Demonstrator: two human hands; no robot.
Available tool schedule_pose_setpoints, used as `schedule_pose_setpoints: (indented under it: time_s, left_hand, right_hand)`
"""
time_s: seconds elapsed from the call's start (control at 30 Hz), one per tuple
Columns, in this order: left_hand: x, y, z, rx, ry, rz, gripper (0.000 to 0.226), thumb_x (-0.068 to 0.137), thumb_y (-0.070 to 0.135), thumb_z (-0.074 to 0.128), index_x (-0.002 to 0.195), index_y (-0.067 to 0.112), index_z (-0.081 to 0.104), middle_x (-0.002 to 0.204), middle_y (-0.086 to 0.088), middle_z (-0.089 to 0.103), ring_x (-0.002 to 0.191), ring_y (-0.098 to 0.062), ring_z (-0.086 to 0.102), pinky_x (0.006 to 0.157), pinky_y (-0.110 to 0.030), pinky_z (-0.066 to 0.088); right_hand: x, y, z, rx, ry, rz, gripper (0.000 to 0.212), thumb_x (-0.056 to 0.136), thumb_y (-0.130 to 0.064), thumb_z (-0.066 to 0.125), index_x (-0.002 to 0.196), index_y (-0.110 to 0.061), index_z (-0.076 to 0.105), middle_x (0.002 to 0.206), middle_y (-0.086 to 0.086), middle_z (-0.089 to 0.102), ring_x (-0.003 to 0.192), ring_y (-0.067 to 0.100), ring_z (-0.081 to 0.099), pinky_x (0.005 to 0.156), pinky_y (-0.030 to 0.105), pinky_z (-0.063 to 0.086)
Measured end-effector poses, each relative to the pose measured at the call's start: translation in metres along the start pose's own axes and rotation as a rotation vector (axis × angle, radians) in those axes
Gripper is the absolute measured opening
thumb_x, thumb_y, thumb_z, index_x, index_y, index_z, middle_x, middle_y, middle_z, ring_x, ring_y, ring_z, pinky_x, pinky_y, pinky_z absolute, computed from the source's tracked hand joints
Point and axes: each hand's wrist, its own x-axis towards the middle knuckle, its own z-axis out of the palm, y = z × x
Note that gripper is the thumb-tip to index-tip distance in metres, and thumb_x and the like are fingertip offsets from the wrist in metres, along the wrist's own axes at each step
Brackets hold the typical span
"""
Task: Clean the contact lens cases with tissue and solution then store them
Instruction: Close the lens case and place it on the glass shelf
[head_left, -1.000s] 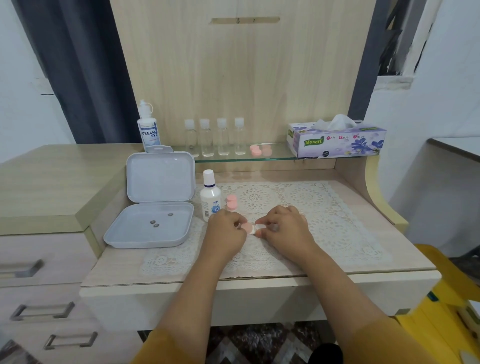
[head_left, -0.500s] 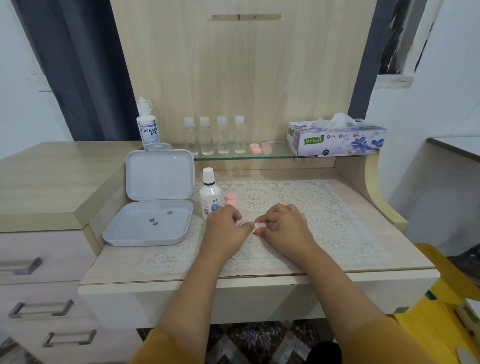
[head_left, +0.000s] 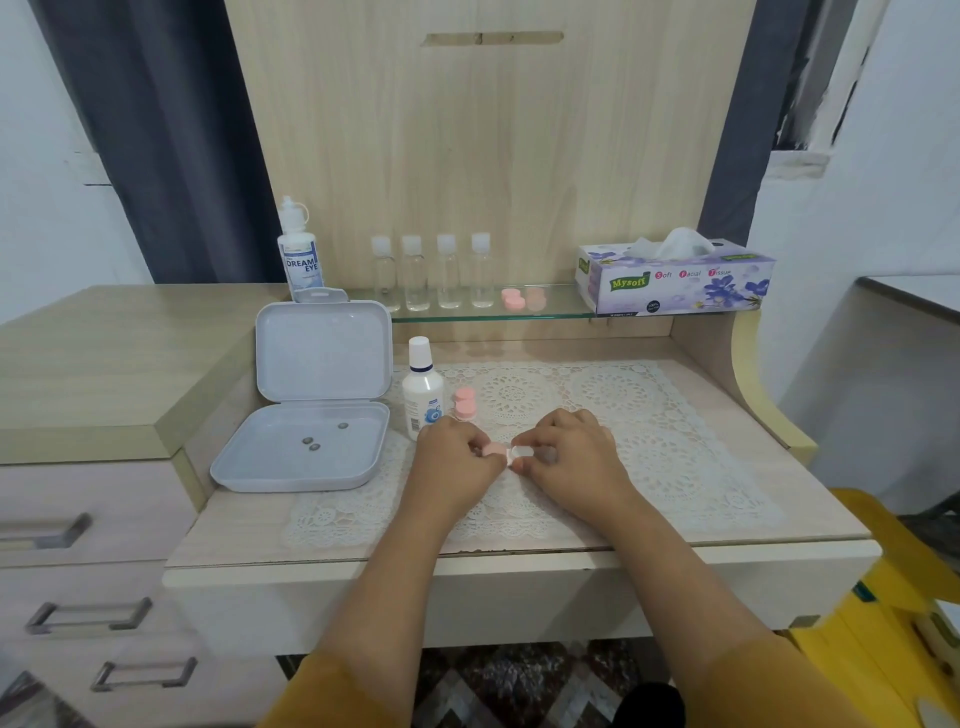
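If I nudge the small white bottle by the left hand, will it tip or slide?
The white bottle would probably tip rather than slide: it stands tall and narrow on the lace mat, whose openwork may catch its base. It looks like light plastic, so a brush from the left hand might be enough.

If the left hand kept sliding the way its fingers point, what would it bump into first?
Probably the right hand: the left hand points rightward, and both already pinch the same small pink lens case.

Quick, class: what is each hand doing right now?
Left hand: closed, pinching the pink lens case.
Right hand: closed, pinching a small white piece against that case.
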Motion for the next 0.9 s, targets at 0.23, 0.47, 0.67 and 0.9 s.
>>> schedule_pose_setpoints:
  time_s: [0.23,0.47,0.67,0.9]
  left_hand:
    - [-0.001,-0.002,0.004,-0.018,0.033,-0.046,0.03,0.075,0.033,0.075,0.069,0.011,0.054,0.075,-0.001,0.053,0.075,-0.018,0.05,0.059,-0.027,0.037]
    - [0.004,-0.009,0.005,-0.091,0.035,-0.056,0.02,0.085,0.034,0.067,0.084,0.014,0.064,0.082,0.0,0.061,0.077,-0.013,0.056,0.064,-0.022,0.039]
    - [0.004,-0.005,0.003,-0.148,0.003,-0.101,0.021,0.093,0.031,0.058,0.09,0.012,0.067,0.078,0.002,0.062,0.072,-0.009,0.054,0.06,-0.019,0.036]
    - [0.009,0.0,-0.003,-0.207,-0.065,-0.176,0.016,0.095,0.027,0.057,0.101,0.015,0.064,0.09,0.002,0.062,0.084,-0.014,0.057,0.071,-0.023,0.044]
  right_hand:
    - [0.0,-0.001,-0.001,0.006,-0.008,0.013,0.029,0.087,-0.049,0.06,0.112,-0.036,0.069,0.1,-0.019,0.049,0.11,0.008,0.037,0.087,0.024,0.02]
    - [-0.001,-0.002,-0.002,0.027,0.003,0.029,0.03,0.085,-0.038,0.062,0.114,-0.034,0.069,0.098,-0.018,0.048,0.108,0.008,0.037,0.086,0.024,0.021]
    - [-0.003,-0.002,-0.004,0.133,-0.002,0.04,0.041,0.085,-0.027,0.054,0.125,-0.03,0.063,0.104,-0.015,0.058,0.108,0.009,0.039,0.098,0.029,0.031]
    - [-0.005,0.0,-0.006,0.404,0.137,0.262,0.044,0.091,-0.008,0.041,0.128,-0.026,0.058,0.106,-0.001,0.061,0.112,0.009,0.044,0.097,0.032,0.041]
